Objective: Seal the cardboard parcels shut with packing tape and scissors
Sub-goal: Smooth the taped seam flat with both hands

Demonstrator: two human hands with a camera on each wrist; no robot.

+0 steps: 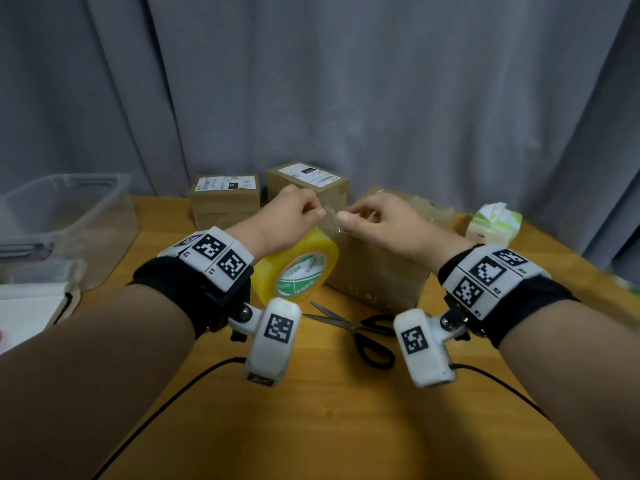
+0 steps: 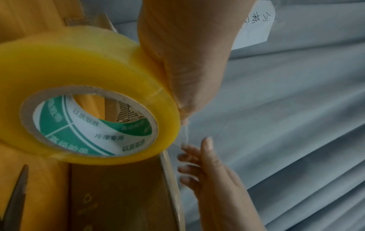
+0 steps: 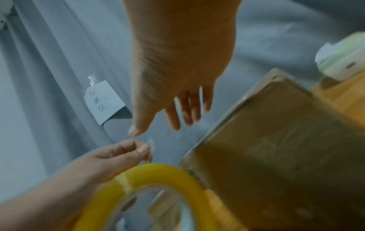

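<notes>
Left hand (image 1: 294, 216) pinching — right hand (image 1: 377, 220) fingers extended.

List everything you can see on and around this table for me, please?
tape roll: one, yellow with a green and white core label, hanging from its free end above the table, beside the near box
tape end: one, clear, between the two hands
cardboard boxes: three, brown; one near, two labelled ones behind
scissors: one pair, black handles, lying open on the table
plastic tub: one, clear, left
tissue pack: one, green and white, right
table: one, wooden
curtain: grey, behind
left hand: pinches the tape end
right hand: at the tape end; grip unclear
</notes>
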